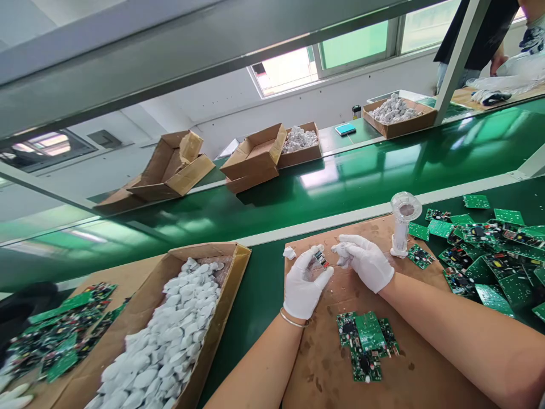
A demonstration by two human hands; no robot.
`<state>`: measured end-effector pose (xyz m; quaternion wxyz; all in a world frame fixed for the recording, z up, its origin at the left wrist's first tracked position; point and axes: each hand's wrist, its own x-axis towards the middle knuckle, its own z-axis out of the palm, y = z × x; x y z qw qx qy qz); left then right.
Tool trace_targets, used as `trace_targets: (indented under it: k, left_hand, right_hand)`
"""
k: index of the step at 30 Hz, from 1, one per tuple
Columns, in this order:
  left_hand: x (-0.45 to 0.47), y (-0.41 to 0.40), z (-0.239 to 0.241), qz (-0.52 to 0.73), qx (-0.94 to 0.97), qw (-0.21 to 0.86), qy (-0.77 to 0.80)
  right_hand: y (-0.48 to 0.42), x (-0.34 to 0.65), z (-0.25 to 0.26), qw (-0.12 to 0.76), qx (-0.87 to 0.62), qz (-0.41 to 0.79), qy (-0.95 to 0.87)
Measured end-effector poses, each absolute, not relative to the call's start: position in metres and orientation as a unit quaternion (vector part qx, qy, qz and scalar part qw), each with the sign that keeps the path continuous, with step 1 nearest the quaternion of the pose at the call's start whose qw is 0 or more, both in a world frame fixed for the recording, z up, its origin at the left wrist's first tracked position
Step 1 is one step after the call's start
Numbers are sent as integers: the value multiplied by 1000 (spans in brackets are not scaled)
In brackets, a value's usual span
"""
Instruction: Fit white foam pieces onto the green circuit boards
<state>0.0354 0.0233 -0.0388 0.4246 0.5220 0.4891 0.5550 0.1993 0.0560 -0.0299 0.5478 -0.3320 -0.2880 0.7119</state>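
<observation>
My left hand, in a white glove, is closed on a small circuit board held edge-up between thumb and fingers. Just to its right, my gloved right hand has its fingers pinched together. Something whitish may be at those fingertips, but against the white glove I cannot make it out. A small white lump lies left of my left hand on a brown cardboard sheet. Several green circuit boards lie grouped on the sheet, nearer to me than both hands.
A clear plastic device with a round head stands beyond my right hand. Circuit boards are heaped at right. A cardboard box of white lumps stands at left. More boxes line the back of the green bench; another person stands far right.
</observation>
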Motion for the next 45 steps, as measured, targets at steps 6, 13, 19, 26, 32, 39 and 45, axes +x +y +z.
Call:
trace_targets:
  k: [6,13,19,26,32,39,45]
  left_hand:
    - [33,24,-41,559,523,429,479]
    - [31,24,-44,551,536,418,484]
    - [33,28,-40,584,359,626,371]
    - [33,31,-43,560,338,696,296]
    - [32,24,-41,519,401,695,295]
    - [28,22,-45,490,460,680,293]
    - [29,21,-42,484,484,679,267]
  right_hand:
    - [53,195,-32,522,-356,697,-340]
    - [52,197,-32,504,-358,691,-374]
    - [50,198,-29,476,-380,688,-395]
    - [48,199,-25,353,-382,735,-436]
    - [49,199,-28,328,-337,775,-423]
    - [49,201,-30,300,-361,750,-466]
    - [42,198,-28,307,-368,707,-521]
